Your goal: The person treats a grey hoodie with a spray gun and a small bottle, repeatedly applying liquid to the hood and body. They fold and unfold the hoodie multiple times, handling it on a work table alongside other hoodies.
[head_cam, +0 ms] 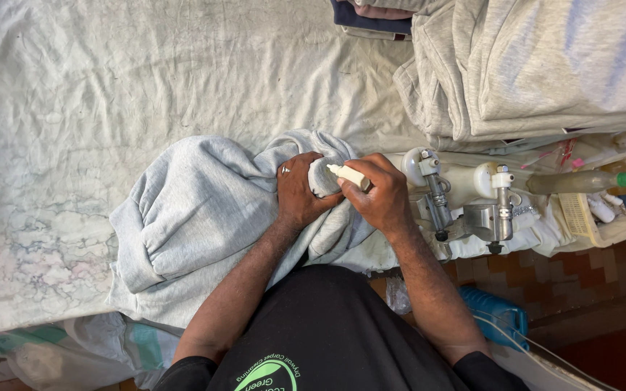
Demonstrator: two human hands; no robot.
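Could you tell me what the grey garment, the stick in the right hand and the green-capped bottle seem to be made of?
The grey garment looks like soft matte fleece knit, probably cotton blend: it bunches in thick folds. The stick in the right hand looks waxy or chalky, cream and dull; hard to tell. The green-capped bottle seems translucent plastic, slightly cloudy.

Two hands, one grey sweatshirt, two spray guns, one bottle.

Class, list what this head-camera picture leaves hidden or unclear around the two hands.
- Spot being treated on grey garment: covered by left hand.
- Lower end of white stick: hidden inside right hand.
- Folded grey stack: cut off by the top edge.
- Basket contents: too small.
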